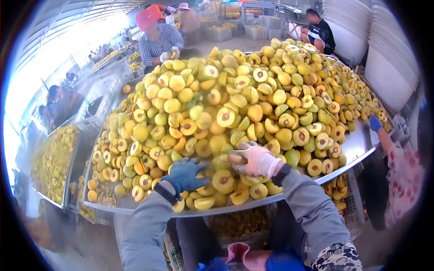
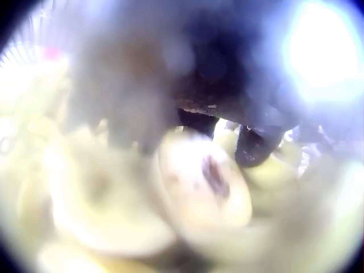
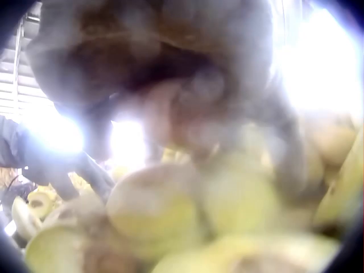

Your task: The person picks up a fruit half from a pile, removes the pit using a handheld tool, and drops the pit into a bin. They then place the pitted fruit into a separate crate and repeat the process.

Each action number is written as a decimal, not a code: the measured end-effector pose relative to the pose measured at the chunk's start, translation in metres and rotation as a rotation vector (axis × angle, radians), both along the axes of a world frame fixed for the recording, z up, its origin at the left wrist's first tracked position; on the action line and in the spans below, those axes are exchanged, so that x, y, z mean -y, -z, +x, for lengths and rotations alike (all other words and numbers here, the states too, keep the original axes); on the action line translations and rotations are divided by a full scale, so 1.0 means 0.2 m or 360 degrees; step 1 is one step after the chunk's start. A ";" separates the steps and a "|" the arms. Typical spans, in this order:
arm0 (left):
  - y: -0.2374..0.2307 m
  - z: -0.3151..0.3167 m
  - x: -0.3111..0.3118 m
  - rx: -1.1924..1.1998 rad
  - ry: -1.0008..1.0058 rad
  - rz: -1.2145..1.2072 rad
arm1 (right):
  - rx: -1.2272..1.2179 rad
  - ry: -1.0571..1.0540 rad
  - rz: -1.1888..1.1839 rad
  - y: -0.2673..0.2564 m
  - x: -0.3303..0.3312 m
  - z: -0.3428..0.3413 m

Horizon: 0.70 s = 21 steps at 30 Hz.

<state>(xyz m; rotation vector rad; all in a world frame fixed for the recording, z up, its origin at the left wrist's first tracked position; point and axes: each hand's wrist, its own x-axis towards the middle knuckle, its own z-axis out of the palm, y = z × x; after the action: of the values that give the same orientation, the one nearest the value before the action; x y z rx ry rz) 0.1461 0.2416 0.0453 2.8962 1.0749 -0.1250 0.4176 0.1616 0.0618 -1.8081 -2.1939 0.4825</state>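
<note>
Head: your left hand (image 1: 186,175) spread on halved fruit (image 1: 223,181) heaped over the metal surface (image 1: 360,141), your right hand (image 1: 257,160) touching it, grip unclear; left wrist: cut half (image 2: 199,185) under that hand; right wrist: fruit below, blurred.

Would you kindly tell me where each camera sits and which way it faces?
Head: worn on the head, facing forward and down over the fruit heap; left hand, right hand, grey sleeves and legs show.
Left wrist: worn there, facing that hand's work; blurred dark fingers show near a halved fruit.
Right wrist: worn there, facing that hand's work; the hand blurs above fruit.
Both wrist views share close-up fruit.
</note>
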 end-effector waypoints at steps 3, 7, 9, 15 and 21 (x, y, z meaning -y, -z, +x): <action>-0.24 0.17 -0.18 0.0096 -0.0075 0.0033 | -0.0002 0.0277 0.0340 -0.14 -0.15 0.20; -0.16 0.52 -0.55 0.0815 0.0115 0.0468 | 0.0394 0.0598 0.0654 -0.17 -0.52 0.46; -0.12 0.74 -0.68 0.0888 0.0043 0.0245 | 0.0315 0.0587 0.0560 -0.15 -0.70 0.52; -0.07 1.04 -0.78 0.0901 -0.0304 -0.0472 | 0.0335 0.0496 0.0468 -0.17 -0.94 0.49; -0.02 0.88 -0.70 0.0655 -0.0041 -0.0422 | 0.0253 0.0294 0.0720 0.04 -0.73 0.44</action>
<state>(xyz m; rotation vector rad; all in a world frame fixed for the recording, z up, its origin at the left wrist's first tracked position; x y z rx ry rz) 0.3219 0.3817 0.0486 2.5162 0.9373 0.2945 0.5050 0.3072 0.0542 -1.8109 -1.9926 -0.1909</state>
